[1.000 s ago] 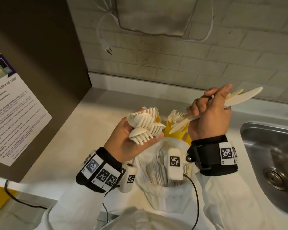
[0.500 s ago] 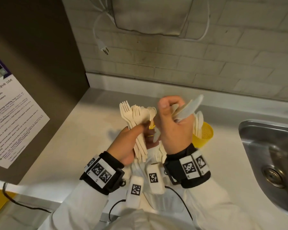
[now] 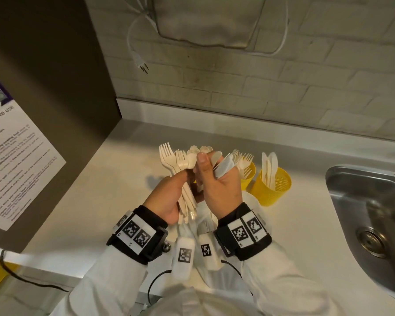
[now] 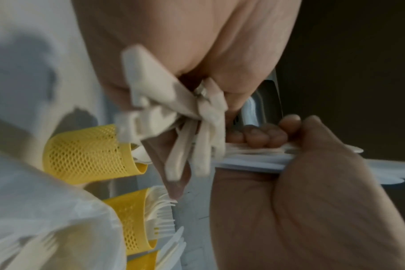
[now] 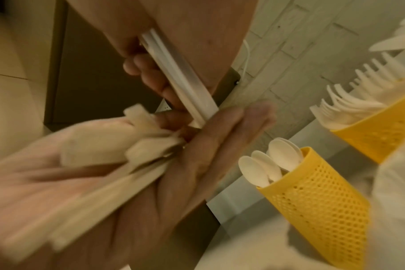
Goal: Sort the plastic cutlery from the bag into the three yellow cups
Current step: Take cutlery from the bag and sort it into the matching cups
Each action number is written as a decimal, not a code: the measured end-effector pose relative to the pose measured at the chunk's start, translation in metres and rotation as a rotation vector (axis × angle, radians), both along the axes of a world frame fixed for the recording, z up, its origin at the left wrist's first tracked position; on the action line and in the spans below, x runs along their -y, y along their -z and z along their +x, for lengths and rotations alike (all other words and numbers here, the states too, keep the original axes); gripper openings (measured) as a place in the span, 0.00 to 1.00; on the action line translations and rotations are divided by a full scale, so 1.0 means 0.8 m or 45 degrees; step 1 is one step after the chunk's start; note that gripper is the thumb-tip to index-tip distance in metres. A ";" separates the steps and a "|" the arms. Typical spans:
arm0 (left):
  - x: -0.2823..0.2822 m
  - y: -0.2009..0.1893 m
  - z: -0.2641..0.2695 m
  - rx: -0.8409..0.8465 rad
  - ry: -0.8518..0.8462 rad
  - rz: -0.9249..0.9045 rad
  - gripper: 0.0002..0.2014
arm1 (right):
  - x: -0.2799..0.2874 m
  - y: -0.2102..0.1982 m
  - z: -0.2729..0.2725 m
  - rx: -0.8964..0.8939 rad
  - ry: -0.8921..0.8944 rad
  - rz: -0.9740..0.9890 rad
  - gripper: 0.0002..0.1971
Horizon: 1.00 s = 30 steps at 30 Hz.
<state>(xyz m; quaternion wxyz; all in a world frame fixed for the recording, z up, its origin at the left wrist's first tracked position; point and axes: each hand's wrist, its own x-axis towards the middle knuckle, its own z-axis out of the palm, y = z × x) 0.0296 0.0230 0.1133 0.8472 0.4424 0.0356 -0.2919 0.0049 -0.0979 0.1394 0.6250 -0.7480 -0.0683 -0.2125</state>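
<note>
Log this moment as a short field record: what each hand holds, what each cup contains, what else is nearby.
left hand: grips mixed bundle of forks and spoons
right hand: grips knives
knife cup: knives upright, nearest the sink
fork cup: forks, partly behind right hand
spoon cup: spoons, seen from right wrist
bag: mostly hidden beneath the hands

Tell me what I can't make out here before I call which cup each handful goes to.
- Third yellow cup, the spoon cup: hidden in the head view behind both hands.
- Bag: mostly covered by the wrists and cameras; contents unseen.
- Left hand bundle: forks and spoons show, count unclear; wrist views blurred.
- Right hand pieces: motion-blurred, type uncertain.
- Knife cup: count too small to tell.
</note>
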 end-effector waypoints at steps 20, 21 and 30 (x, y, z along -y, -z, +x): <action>0.000 -0.001 -0.006 0.062 -0.014 0.394 0.13 | 0.131 -0.005 0.029 -0.307 0.516 0.066 0.20; 0.001 -0.001 -0.006 0.067 -0.009 0.416 0.13 | 0.144 -0.006 0.030 -0.282 0.571 0.056 0.20; 0.008 0.005 -0.011 0.186 0.053 0.579 0.09 | 0.224 0.017 0.041 -0.443 0.869 -0.521 0.27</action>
